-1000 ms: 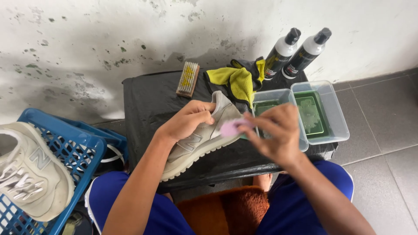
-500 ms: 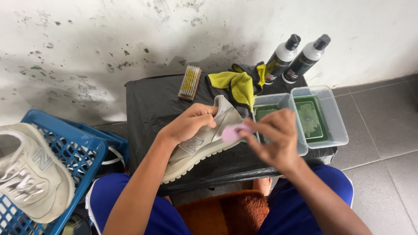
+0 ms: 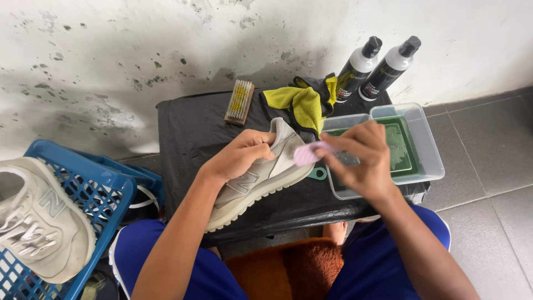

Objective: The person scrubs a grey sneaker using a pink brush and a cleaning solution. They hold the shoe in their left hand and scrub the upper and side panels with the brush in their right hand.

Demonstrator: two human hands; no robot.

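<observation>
Little has shifted since the earlier frame: right hand (image 3: 358,158) a touch further right with the pink brush (image 3: 308,154). Left hand (image 3: 241,155) closed on the shoe (image 3: 261,178), frame centre; right fingers pinch the brush at its toe. Scrubbing step; next stroke likely needs firm shoe support. Tub (image 3: 430,155) right.

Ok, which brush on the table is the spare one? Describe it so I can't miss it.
Start at the black-covered table against the stained wall. At its back left edge lies the wooden brush, apart from the yellow cloth. Unlike the pink brush in the right hand, nobody holds it.
</observation>
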